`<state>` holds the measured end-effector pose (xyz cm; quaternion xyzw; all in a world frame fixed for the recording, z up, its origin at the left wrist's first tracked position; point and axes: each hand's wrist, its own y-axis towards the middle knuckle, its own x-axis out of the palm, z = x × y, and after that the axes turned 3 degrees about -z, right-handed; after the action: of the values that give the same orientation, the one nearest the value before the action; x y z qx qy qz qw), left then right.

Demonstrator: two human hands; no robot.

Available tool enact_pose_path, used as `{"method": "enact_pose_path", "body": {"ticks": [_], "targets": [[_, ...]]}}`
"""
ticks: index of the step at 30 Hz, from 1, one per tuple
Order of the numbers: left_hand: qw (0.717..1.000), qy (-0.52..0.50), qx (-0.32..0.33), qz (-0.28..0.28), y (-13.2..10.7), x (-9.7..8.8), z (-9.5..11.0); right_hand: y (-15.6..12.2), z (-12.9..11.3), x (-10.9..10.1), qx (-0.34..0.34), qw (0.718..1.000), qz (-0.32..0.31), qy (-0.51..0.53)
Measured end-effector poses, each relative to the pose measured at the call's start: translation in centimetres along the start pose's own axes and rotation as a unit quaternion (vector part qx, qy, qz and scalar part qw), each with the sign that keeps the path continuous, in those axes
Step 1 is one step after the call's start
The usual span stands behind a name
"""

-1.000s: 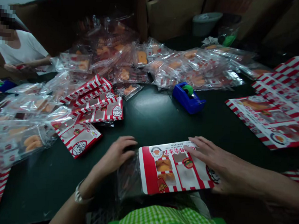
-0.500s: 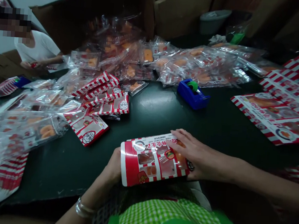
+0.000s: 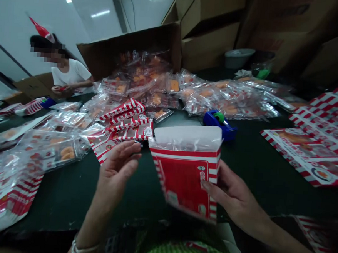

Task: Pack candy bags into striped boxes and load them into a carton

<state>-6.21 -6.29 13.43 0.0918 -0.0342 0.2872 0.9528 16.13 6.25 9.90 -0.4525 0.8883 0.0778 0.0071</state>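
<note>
My right hand (image 3: 228,192) grips a red-and-white striped cardboard box (image 3: 182,181) by its right side, thumb on the plain red panel. The box is upright, its top end open with a white flap (image 3: 188,133) raised at the far side. Clear plastic shows inside the opening; the rest of the inside is hidden. To the left of the box my left hand (image 3: 120,165) hangs in the air, fingers apart and holding nothing. Just beyond it on the table lie several striped boxes (image 3: 128,129).
Clear packs with orange pieces (image 3: 223,97) are heaped at the back. A blue tape dispenser (image 3: 228,132) stands behind the box. Flat striped cartons (image 3: 308,155) lie right, more stacked boxes (image 3: 13,204) left. A co-worker (image 3: 71,73) sits at the far left.
The box has been turned from lying with its windowed face up to upright, open end up, plain red panel toward me. My left hand has let go of it and moved left.
</note>
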Motion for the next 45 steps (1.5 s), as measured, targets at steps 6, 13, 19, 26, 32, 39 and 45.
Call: {"method": "enact_pose_path", "body": {"ticks": [6, 13, 19, 26, 32, 39, 45], "targets": [[0.975, -0.156, -0.148, -0.053, -2.1, 2.4, -8.6, -0.3, 4.1, 0.7, 0.148, 0.964, 0.085, 0.203], [0.986, 0.018, -0.141, -0.090, -2.0, 0.9, -8.6, -0.1, 5.1, -1.3, 0.119, 0.990, 0.020, 0.078], [0.979, 0.082, -0.153, -0.104, -1.0, 0.1, -8.7, 0.3, 5.7, -1.4, 0.043, 0.993, 0.075, -0.079], [0.980, 0.065, -0.149, -0.116, 0.4, 1.0, -8.0, 1.2, 5.1, -1.8, 0.045, 0.991, 0.053, -0.114], [0.967, 0.096, -0.157, -0.178, 0.0, 2.0, -6.6, 1.4, 2.5, -1.8, 0.137, 0.990, -0.003, -0.015], [0.938, 0.155, -0.188, -0.247, 1.4, 2.9, -6.6, 2.9, 1.8, -1.7, 0.173, 0.978, -0.076, -0.090], [0.922, 0.079, -0.305, -0.224, 3.9, 2.8, -5.9, 5.0, 1.7, -2.0, 0.243, 0.967, -0.061, -0.052]]}}
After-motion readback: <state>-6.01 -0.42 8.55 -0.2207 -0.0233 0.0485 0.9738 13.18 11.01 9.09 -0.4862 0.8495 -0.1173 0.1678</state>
